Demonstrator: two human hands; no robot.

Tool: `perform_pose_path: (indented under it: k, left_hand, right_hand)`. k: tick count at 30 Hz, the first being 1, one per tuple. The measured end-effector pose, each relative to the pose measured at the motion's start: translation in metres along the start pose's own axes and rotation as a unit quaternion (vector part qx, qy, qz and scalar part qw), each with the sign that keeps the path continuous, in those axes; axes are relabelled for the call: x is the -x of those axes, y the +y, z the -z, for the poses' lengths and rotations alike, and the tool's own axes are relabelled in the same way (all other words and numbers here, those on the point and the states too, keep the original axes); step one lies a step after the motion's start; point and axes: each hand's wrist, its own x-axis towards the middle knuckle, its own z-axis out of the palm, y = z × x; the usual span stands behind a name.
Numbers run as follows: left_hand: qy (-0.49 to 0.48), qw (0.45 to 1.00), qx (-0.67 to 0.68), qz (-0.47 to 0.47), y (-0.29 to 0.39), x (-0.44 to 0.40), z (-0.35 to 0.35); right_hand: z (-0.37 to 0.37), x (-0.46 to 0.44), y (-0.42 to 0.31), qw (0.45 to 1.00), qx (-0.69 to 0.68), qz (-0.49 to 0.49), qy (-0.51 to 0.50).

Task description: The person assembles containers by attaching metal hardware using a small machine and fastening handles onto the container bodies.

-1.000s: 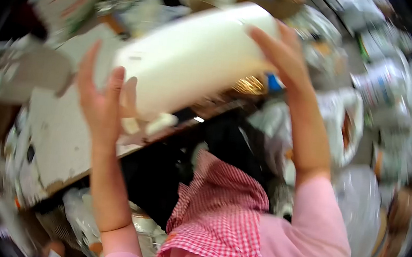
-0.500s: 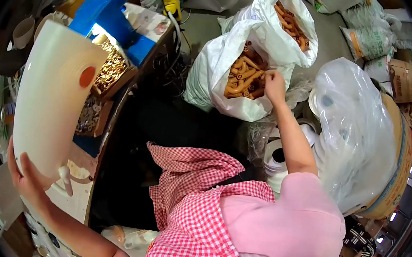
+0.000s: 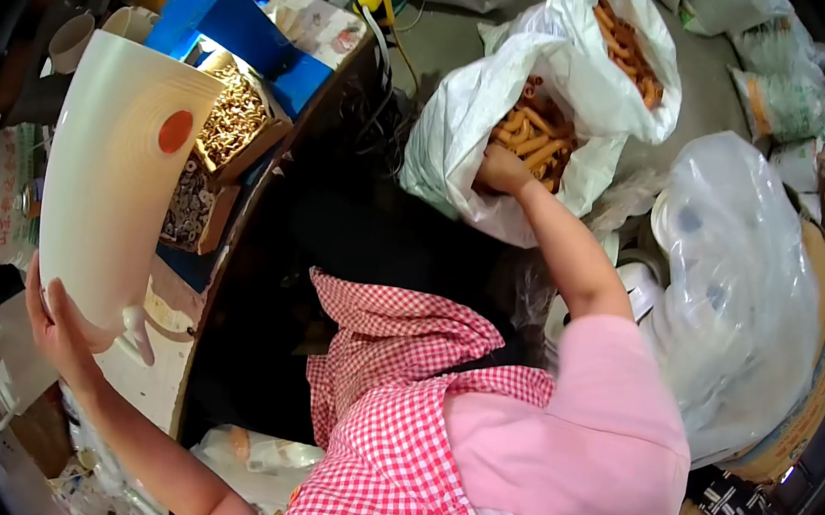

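Observation:
On the left stands a tall cream-white plastic vessel (image 3: 112,196) with an orange-red round dot and a small white knob near its bottom end. My left hand (image 3: 63,326) grips that bottom end, fingers along one side. Across from it, my right hand (image 3: 504,170) reaches into a white woven sack (image 3: 451,131) of orange-brown curved tubular pieces (image 3: 543,141). Its fingers are down among the pieces by the sack's near wall and mostly hidden, so what they hold does not show.
A second sack (image 3: 661,42) of similar brown pieces stands behind. On the bench, a blue machine (image 3: 222,16) sits beside a box of brass-coloured screws (image 3: 231,118) and a box of grey metal parts (image 3: 194,209). To the right, clear plastic (image 3: 732,281) covers white round parts.
My right hand has moved from the sack's right rim to its near left side and sunk deeper among the brown pieces. My left hand still holds the white vessel. The view has shifted slightly.

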Motion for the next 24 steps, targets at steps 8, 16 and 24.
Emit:
perform_pose_path:
  k: [8,16,24]
  left_hand:
    - [0.019,0.998,0.056,-0.003,-0.013,-0.003,-0.012]
    - [0.044,0.995,0.076,-0.056,-0.016,-0.004,-0.02]
    - [0.141,0.979,-0.08,-0.125,0.003,0.009,-0.023]
  right_hand:
    - [0.076,0.148,-0.036,0.908,-0.237,0.146,0.312]
    - [0.127,0.191,-0.147,0.863,-0.349,0.281,0.234]
    - [0.158,0.196,-0.311,0.866,-0.277,0.406,0.096]
